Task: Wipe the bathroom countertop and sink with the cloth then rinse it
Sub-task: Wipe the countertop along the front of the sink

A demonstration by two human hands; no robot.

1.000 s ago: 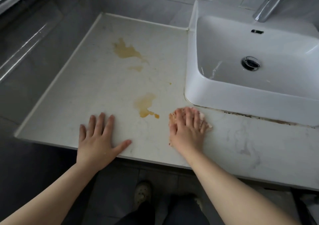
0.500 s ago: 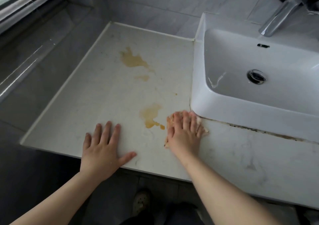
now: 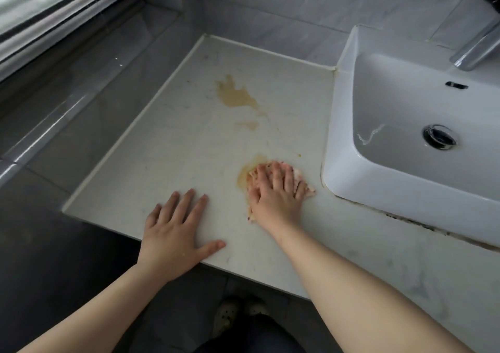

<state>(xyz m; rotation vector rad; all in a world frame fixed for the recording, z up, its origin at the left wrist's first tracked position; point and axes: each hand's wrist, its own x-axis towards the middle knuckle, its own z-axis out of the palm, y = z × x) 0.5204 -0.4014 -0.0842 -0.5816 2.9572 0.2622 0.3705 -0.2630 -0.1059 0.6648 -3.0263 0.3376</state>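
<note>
Head cam: we go left to right. Our left hand (image 3: 177,235) lies flat & open on the surface (image 3: 167,163), near the front edge, holding nothing. It just props us up. Next, our right hand (image 3: 276,190) is spread flat too, pressing down on the cloth (image 3: 307,189). The cloth is pink-ish and bunched up under the palm, sitting on the near yellow stain (image 3: 244,175). Farther back there's a big yellow stain (image 3: 235,95) w/ a small one (image 3: 249,124) below it, both not wiped yet. On the right is the white sink (image 3: 343,136), w/ the tap (image 3: 476,49) above it.

What could go wrong? We think the cloth may just smear the yellow mess around, b/c it looks soaked w/ it already. It could also slip out from under our flat fingers, since we press and don't grip. The dark gunk (image 3: 405,218) by the sink base may need hard rubbing.
</note>
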